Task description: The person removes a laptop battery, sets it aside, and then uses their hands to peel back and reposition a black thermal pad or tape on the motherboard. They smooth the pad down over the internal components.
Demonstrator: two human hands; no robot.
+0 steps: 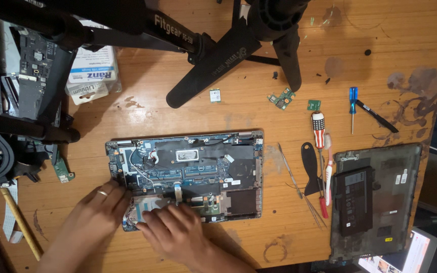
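- Nearest to the camera, the right hand (175, 230) lies on the lower left corner of the opened laptop (185, 177), fingers bent and pressing down on a silver part there. If it really grips something I cannot tell, because the fingers hide it.
- The left hand (97, 207), with a ring on one finger, rests just beside it at the left edge of the laptop. Its fingertips touch the same corner, where thin coloured wires come out, and it seems to steady the case rather than hold anything.
- I judge the step in hand as work on a small component or connector in that corner. The next move would ask for a light, exact pull, as the wires are thin and the board (178, 162) is very near.
- The laptop itself lies in the middle of the wooden table (289, 237), bottom cover off, with the board and black fan exposed.
- To the right lie tweezers (292, 174), a black plastic spatula (310, 167) and a striped screwdriver (319, 136), all untouched.
- Further right is the removed bottom cover (395, 202), with the black battery (352, 202) lying on it.
- Farther away lie small green boards (282, 98) and a blue screwdriver (353, 106), well apart from both hands.
- At the far edge stand the black tripod legs (213, 65).
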